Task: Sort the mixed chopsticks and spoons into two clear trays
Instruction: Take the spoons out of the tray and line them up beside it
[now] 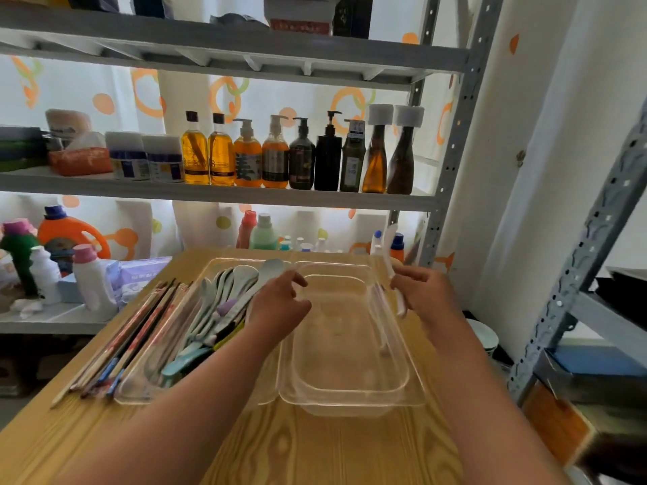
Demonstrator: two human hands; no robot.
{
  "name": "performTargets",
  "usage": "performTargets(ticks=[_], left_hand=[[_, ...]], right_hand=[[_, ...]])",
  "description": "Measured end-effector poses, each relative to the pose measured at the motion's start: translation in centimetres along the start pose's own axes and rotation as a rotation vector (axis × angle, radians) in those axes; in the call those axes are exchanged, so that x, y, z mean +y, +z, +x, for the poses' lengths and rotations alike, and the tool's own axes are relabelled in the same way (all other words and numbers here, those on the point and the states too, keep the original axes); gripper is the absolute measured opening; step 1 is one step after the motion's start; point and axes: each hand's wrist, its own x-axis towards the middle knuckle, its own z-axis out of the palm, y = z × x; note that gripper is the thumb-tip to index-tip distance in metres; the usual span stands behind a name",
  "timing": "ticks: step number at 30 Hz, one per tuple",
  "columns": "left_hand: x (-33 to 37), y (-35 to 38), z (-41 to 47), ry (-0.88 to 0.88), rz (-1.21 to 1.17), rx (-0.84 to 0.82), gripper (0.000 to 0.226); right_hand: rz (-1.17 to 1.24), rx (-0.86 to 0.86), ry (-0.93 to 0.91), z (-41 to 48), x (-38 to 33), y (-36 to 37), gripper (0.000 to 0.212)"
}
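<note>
While the right hand (425, 292) gripped a white spoon (392, 260) upright above the right tray (350, 397), the left hand (280, 304) hung with curled fingers over the left tray (140, 390), where spoons (224, 292) lay heaped; whether it held one could not be told. Chopsticks (133, 330) lay on the surface (315, 446) at centre left. Sorting seemed barely begun; next, probably, that spoon needed lowering into the right tray.

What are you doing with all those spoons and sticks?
A person is sorting cutlery on a wooden table. The right hand grips a white spoon by the right tray, which looks nearly empty. The left hand reaches among the spoons piled in the left tray. A bundle of chopsticks lies on the table, left of that tray.
</note>
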Motion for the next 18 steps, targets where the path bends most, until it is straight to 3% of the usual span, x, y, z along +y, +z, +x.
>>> performTargets(ticks=[4, 14, 18], left_hand=[[-0.7, 0.5, 0.0, 0.058, -0.012, 0.006, 0.032], [-1.2, 0.9, 0.4, 0.093, -0.012, -0.015, 0.028], [-1.3, 0.9, 0.5, 0.124, 0.0, -0.016, 0.027]], right_hand=[[-0.075, 0.086, 0.099, 0.8, 4.1, -0.7, 0.031], [-0.283, 0.132, -0.002, 0.4, 7.6, 0.4, 0.022], [-0.375, 0.106, 0.046, 0.1, 8.2, 1.0, 0.023]])
